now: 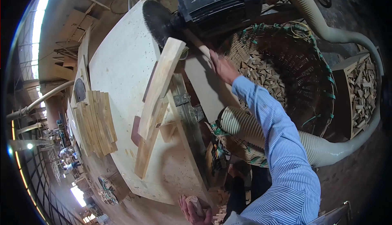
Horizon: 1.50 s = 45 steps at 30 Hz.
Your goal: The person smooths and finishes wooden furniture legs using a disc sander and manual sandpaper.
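"hands?"

"left hand (195, 214) clamped on a wood block (193, 201); right hand (224, 67) by the bar (197, 41), finger grip too blurred to tell."

"risk?"

"2 overlapping boards (160, 88) on the table (118, 61), beside the saw blade (157, 20); a bump could knock them into it."

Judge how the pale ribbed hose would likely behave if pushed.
The pale ribbed hose would probably flex sideways, since it sweeps through wide bends. Its close ribs suggest it should keep its round section. Crossing the wicker basket's edge, it might slide or drag there.
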Each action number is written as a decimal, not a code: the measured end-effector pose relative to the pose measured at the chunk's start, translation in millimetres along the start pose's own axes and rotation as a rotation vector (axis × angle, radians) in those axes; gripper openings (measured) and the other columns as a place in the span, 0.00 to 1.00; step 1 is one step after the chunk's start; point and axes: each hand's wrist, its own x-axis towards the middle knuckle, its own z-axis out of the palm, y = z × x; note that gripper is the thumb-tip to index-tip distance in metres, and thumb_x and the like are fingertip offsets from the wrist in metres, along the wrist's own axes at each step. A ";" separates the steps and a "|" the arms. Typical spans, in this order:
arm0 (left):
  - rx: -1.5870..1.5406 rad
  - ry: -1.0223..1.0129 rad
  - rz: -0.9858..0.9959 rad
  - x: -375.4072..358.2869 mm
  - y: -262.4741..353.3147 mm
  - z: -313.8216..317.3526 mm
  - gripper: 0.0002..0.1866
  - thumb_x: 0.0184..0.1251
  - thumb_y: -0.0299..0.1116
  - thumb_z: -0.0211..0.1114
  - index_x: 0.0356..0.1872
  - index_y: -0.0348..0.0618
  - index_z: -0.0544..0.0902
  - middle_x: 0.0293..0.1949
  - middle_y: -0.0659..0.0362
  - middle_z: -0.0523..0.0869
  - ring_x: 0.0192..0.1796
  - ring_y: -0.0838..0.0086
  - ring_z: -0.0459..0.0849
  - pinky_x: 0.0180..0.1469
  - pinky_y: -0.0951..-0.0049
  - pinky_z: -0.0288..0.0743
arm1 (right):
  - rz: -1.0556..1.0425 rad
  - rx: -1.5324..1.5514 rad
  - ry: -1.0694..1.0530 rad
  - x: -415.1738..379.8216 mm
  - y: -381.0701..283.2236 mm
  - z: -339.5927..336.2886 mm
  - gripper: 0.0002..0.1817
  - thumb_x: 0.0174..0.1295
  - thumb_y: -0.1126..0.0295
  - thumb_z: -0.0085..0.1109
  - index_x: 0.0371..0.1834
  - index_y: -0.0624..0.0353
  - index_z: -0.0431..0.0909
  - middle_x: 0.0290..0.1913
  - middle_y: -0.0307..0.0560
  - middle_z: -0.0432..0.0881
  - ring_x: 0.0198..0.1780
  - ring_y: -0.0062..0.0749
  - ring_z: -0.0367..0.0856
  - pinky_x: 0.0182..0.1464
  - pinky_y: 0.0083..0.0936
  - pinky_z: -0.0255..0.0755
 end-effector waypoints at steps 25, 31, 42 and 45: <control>0.442 -0.081 0.187 -51.8 -102.1 32.0 0.29 0.85 0.47 0.61 0.77 0.40 0.73 0.77 0.33 0.69 0.75 0.28 0.73 0.70 0.35 0.76 | 0.018 0.097 0.241 -13.4 -17.9 -4.3 0.25 0.84 0.64 0.49 0.78 0.62 0.66 0.47 0.76 0.82 0.47 0.76 0.84 0.52 0.62 0.78; 0.449 -0.070 0.166 -49.6 -114.6 37.1 0.29 0.85 0.46 0.61 0.77 0.40 0.72 0.77 0.33 0.69 0.75 0.29 0.72 0.70 0.35 0.76 | 0.141 -0.198 0.139 95.1 -16.5 44.7 0.17 0.80 0.67 0.47 0.65 0.63 0.71 0.49 0.71 0.84 0.44 0.71 0.89 0.45 0.59 0.85; 0.411 -0.141 0.182 -60.3 -114.3 35.0 0.29 0.85 0.46 0.61 0.77 0.40 0.72 0.77 0.33 0.68 0.75 0.29 0.72 0.71 0.36 0.75 | -0.015 -0.162 -0.108 -46.7 8.8 -62.0 0.28 0.75 0.75 0.49 0.78 0.63 0.63 0.48 0.77 0.81 0.40 0.71 0.87 0.43 0.59 0.83; 0.422 -0.153 0.196 -59.5 -114.2 31.7 0.30 0.85 0.46 0.61 0.77 0.40 0.71 0.77 0.33 0.68 0.76 0.29 0.72 0.71 0.36 0.75 | -0.041 -0.113 -0.152 -94.7 12.0 -83.7 0.32 0.74 0.75 0.53 0.81 0.63 0.60 0.47 0.76 0.80 0.39 0.70 0.87 0.43 0.59 0.82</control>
